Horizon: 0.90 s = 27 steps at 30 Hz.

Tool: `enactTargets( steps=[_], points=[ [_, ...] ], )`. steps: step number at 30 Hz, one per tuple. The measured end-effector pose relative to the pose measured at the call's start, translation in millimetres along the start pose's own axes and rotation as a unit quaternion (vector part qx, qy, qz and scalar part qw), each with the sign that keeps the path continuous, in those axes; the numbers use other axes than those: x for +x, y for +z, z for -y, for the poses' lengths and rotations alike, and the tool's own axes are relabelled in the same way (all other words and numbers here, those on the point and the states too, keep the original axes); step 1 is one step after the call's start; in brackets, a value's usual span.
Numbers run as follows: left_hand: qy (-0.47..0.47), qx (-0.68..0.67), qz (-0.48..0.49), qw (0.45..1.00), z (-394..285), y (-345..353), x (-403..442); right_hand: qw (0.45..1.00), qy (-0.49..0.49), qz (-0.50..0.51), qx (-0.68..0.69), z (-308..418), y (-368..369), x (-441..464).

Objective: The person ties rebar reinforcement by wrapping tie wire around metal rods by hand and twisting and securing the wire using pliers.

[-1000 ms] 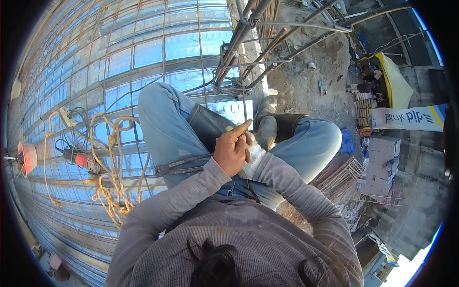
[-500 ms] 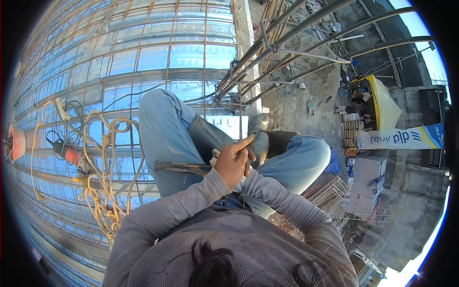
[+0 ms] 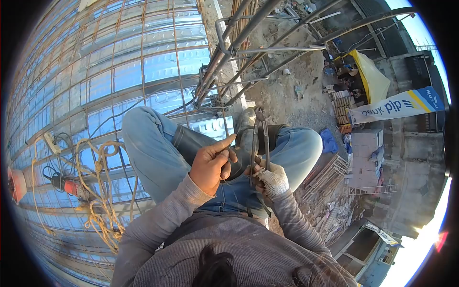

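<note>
Broadly, most of the left side is taken up by metal decking (image 3: 160, 67), crossed by a grid of thin bars (image 3: 143, 57); beside its edge, a leaning cluster of thicker steel bars (image 3: 253, 28) is seen. Nearer, two denim-clad legs (image 3: 153, 138) are folded, with dark boots (image 3: 191, 143) between the knees. Tangled rope (image 3: 98, 165) is spread on the grid at the left, with a red-bodied power tool (image 3: 74, 188) just beside it. Smaller than these, a pair of long-handled pincers (image 3: 259, 115) is held upright in front of the lap, head uppermost and handles slightly parted. The handles are gripped by the right hand (image 3: 275, 182), whose fingers, partly covered by a pale, worn glove (image 3: 278, 180), are curled closed around them. By its look the tool should be stiff, fairly heavy for its slimness and hardly fragile; the smooth metal might slip a little in knitted fabric, so it is best taken low on both handles, well clear of the biting head. By the left hand (image 3: 208, 165), the index finger is extended and the others are loosely bent, with a narrow space at the thumb; whether thin wire is pinched there cannot be told.
</note>
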<state>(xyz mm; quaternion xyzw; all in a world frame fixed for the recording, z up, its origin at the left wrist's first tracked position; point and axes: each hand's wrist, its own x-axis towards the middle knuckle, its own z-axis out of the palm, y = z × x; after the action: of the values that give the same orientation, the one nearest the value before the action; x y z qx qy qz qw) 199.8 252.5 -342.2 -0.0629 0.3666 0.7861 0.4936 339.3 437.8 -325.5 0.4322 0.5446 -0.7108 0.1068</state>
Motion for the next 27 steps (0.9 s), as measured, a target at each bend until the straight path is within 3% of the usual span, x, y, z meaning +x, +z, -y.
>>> enactTargets(
  steps=[3,6,10,12,17,19,20,22,25,27],
  points=[
    [0.027,0.026,-0.001,0.999,-2,-8,-1,0.998,-0.03,0.043,-0.044,5,4,7],
    [0.053,0.163,-0.012,0.985,-9,-26,-3,0.998,-0.01,0.049,-0.043,16,0,10],
    [0.074,0.253,0.006,0.965,-21,-41,-2,0.983,-0.045,0.066,-0.164,25,-17,20],
    [0.078,0.25,0.007,0.965,-24,-47,-1,0.96,-0.043,0.038,-0.275,46,-10,10],
    [0.076,0.223,0.014,0.972,-25,-49,-3,0.926,-0.115,0.015,-0.359,64,1,-1],
    [0.069,0.224,0.006,0.972,-23,-47,-4,0.871,-0.148,-0.037,-0.468,65,5,-3],
    [0.071,0.223,0.008,0.972,-22,-46,-4,0.869,-0.149,-0.038,-0.47,64,5,-2],
    [0.077,0.212,0.011,0.974,-21,-47,-5,0.714,-0.221,-0.116,-0.654,58,3,2],
    [0.078,0.204,0.017,0.976,-21,-48,-5,0.75,-0.179,-0.154,-0.618,59,3,2],
    [0.077,0.202,0.021,0.976,-19,-49,-4,0.723,-0.165,-0.185,-0.644,67,14,-3]
  ],
)
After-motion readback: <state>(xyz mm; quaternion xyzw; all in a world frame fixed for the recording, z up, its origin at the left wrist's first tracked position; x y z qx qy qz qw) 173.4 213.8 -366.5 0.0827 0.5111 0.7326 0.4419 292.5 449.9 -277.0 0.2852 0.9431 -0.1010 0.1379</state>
